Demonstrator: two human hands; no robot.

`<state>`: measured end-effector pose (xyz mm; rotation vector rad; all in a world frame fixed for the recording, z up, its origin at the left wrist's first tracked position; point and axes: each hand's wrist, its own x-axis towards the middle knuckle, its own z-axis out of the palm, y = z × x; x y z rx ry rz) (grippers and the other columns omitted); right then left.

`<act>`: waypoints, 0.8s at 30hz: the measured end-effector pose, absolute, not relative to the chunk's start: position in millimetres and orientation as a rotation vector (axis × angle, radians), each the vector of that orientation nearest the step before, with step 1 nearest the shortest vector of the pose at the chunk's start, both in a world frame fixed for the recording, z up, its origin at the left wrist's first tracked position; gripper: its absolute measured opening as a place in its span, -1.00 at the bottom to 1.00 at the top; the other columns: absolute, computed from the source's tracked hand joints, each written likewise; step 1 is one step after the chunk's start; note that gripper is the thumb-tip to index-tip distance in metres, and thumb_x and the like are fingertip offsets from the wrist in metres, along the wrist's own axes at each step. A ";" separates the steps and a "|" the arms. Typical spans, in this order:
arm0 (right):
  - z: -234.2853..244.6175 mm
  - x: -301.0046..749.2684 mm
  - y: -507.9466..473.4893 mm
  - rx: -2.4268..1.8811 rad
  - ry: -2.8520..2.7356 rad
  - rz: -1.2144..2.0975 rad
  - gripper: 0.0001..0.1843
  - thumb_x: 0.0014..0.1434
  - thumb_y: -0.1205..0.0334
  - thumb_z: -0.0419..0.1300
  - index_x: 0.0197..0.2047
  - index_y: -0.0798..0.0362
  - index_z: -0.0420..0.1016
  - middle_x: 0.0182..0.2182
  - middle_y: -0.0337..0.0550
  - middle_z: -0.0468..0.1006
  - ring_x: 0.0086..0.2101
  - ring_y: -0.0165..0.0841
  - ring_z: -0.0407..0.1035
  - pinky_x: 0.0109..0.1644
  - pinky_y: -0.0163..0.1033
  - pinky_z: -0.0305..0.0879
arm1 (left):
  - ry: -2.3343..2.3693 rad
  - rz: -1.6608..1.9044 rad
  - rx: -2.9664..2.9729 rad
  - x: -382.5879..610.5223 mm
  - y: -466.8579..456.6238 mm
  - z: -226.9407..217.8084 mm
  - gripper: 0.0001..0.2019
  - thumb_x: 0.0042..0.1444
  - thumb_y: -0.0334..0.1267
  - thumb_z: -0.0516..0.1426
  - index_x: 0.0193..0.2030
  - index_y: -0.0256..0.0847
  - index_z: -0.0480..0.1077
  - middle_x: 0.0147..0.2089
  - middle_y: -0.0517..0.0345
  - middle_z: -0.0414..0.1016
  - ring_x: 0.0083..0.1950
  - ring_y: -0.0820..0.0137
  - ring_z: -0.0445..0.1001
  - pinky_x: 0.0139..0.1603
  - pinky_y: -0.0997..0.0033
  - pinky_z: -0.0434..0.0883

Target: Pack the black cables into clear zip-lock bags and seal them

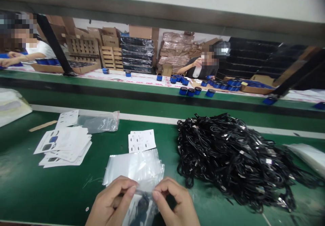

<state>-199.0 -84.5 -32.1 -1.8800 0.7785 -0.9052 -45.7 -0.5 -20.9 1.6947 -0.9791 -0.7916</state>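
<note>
The person's left hand point(111, 200) and right hand point(175, 200) are at the bottom middle of the frame. Both hands are closed in a pinch, and the thumb and fingers of each hand grip the top edge of a clear plastic bag point(141, 210). The bag hangs between the hands and below them. Inside is a dark coil point(142, 204), maybe a black cable, but the hands and the plastic partly hide it. Just above the hands lies a stack of clear bags point(133, 168), on a green workbench point(50, 182). To the right, near the right hand, is a big heap of black cables point(233, 158). At the left are printed white cards point(63, 144), and a small white card sheet point(141, 140) lies above the stack. Across the bench at the upper right, a co-worker point(203, 63) sits behind blue cylindrical objects point(190, 91).
</note>
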 end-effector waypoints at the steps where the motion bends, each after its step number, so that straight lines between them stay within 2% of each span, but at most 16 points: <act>1: -32.5 -198.7 -84.0 -1.886 0.773 -0.903 -0.83 0.10 0.38 0.09 -0.50 0.14 0.43 -0.56 -0.20 0.40 -0.52 -0.46 0.30 -0.42 -0.43 0.20 | -1.049 -0.773 1.702 -42.2 -1.4 -22.0 -0.72 0.13 0.00 0.08 -0.39 -0.15 0.43 -0.42 0.25 0.43 -0.44 0.50 0.41 -0.47 0.69 0.32; 6: -35.8 -197.0 -84.3 -1.886 0.752 -0.805 -0.83 0.13 0.36 0.09 -0.46 0.14 0.46 -0.53 -0.19 0.42 -0.49 -0.46 0.32 -0.39 -0.44 0.22 | -1.150 -0.680 1.831 -32.7 -1.6 -32.2 -0.72 0.16 -0.03 0.03 -0.41 -0.16 0.37 -0.48 0.27 0.38 -0.47 0.48 0.41 -0.46 0.67 0.34; 13: -42.0 -194.1 -86.2 -1.916 0.749 -0.782 -0.81 0.15 0.34 0.08 -0.46 0.15 0.44 -0.54 -0.19 0.39 -0.51 -0.46 0.30 -0.41 -0.43 0.21 | -1.004 -0.891 1.746 -42.9 -1.3 -28.1 -0.67 0.12 0.05 0.06 -0.37 -0.17 0.40 -0.45 0.26 0.38 -0.43 0.47 0.39 -0.43 0.61 0.28; 20: -43.4 -191.0 -83.4 -1.865 0.748 -0.700 -0.80 0.17 0.30 0.07 -0.43 0.15 0.45 -0.52 -0.19 0.38 -0.50 -0.45 0.27 -0.42 -0.41 0.18 | -1.065 -0.911 1.654 -45.5 -5.3 -21.7 -0.71 0.12 -0.02 0.09 -0.42 -0.19 0.42 -0.42 0.23 0.40 -0.40 0.48 0.42 -0.40 0.64 0.29; 24: -44.2 -188.5 -82.5 -1.854 0.748 -0.684 -0.80 0.16 0.30 0.06 -0.45 0.16 0.42 -0.52 -0.19 0.37 -0.52 -0.46 0.24 -0.44 -0.41 0.15 | -0.970 -0.913 1.646 -50.8 -6.4 -22.5 -0.71 0.08 -0.01 0.12 -0.44 -0.21 0.41 -0.46 0.27 0.35 -0.48 0.53 0.36 -0.46 0.66 0.26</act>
